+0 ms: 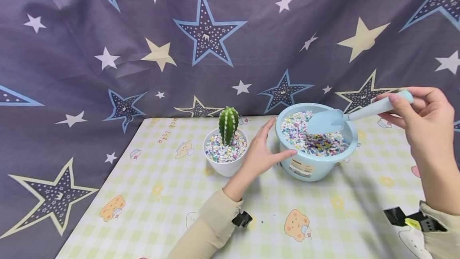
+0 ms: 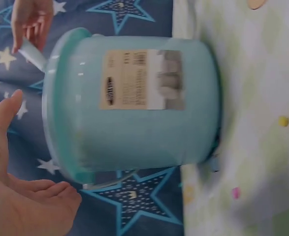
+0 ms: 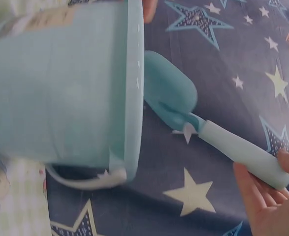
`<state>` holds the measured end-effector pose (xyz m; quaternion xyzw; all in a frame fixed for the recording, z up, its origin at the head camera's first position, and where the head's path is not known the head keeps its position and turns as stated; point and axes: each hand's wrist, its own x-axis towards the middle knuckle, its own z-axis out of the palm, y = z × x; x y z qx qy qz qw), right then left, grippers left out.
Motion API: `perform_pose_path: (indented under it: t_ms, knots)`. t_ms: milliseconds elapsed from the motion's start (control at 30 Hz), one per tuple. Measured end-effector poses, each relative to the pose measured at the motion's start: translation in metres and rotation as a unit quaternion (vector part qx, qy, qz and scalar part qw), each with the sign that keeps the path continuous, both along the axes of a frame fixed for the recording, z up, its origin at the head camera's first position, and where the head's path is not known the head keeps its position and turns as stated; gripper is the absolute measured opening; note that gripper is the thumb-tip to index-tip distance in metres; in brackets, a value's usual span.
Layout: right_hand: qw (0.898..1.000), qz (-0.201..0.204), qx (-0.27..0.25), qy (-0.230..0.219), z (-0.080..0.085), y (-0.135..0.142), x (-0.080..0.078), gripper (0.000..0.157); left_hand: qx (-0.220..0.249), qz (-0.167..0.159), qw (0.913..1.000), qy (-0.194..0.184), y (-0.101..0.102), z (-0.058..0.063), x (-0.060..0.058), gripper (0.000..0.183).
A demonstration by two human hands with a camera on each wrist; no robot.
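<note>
My right hand point(image 1: 427, 121) pinches the end of the handle of a light blue toy shovel point(image 1: 327, 122). The shovel's blade hangs over the mouth of a light blue bucket point(image 1: 310, 171), at the level of its rim in the right wrist view. Small multicolored pebbles point(image 1: 298, 131) fill much of the bucket, with a darker hollow toward the front right. At the bucket's left side my left hand point(image 1: 260, 153) is spread, thumb and fingers apart around the rim and gripping nothing. A paper label point(image 2: 129, 78) is stuck on the bucket's wall.
Left of the bucket stands a white pot point(image 1: 226, 168) with a green cactus point(image 1: 228, 125) in similar pebbles. A checkered tablecloth point(image 1: 143, 195) covers the table, with a few stray pebbles on it. Behind hangs a dark star-patterned curtain point(image 1: 133, 23). The bucket's handle point(image 3: 87, 183) hangs down.
</note>
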<state>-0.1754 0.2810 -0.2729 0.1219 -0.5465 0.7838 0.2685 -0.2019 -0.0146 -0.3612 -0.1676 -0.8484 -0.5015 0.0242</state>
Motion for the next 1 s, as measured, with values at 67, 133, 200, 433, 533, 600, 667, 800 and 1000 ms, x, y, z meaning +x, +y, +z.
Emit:
perform_pose_path:
  t_ms: [67, 133, 200, 433, 533, 600, 667, 800, 1000]
  knots:
    - [0.999, 0.015, 0.035, 0.001, -0.001, 0.007, -0.003, 0.02, -0.009, 0.009, 0.9999, -0.011, 0.004, -0.004, 0.0, 0.102]
    - [0.997, 0.024, 0.08, 0.0, 0.0, 0.014, -0.006, 0.019, -0.007, 0.015, 0.9998, -0.014, 0.007, -0.008, 0.0, 0.103]
    - [0.99, 0.023, 0.136, -0.008, 0.001, 0.022, -0.008, 0.019, 0.001, 0.017, 0.9998, -0.009, 0.01, -0.009, 0.0, 0.103]
    - [0.986, 0.115, 0.102, -0.072, -0.017, 0.039, -0.014, 0.013, 0.004, 0.036, 0.9993, 0.005, 0.017, -0.015, -0.001, 0.101]
    - [0.985, 0.144, 0.031, -0.087, -0.038, 0.038, -0.011, 0.014, 0.003, 0.041, 0.9991, 0.014, 0.018, -0.017, -0.002, 0.1]
    - [0.985, 0.143, 0.001, -0.092, -0.05, 0.034, -0.007, 0.015, 0.002, 0.04, 0.999, 0.018, 0.019, -0.018, -0.002, 0.1]
    - [0.986, 0.138, -0.02, -0.091, -0.06, 0.028, -0.003, 0.014, 0.002, 0.039, 0.999, 0.02, 0.019, -0.018, -0.002, 0.101]
    - [0.989, 0.117, -0.049, -0.075, -0.069, 0.01, 0.003, 0.017, -0.003, 0.043, 0.9989, 0.017, 0.02, -0.017, -0.002, 0.101]
    - [0.991, 0.104, -0.066, -0.046, -0.068, -0.01, 0.002, 0.021, -0.004, 0.046, 0.9987, 0.023, 0.018, -0.017, -0.005, 0.1]
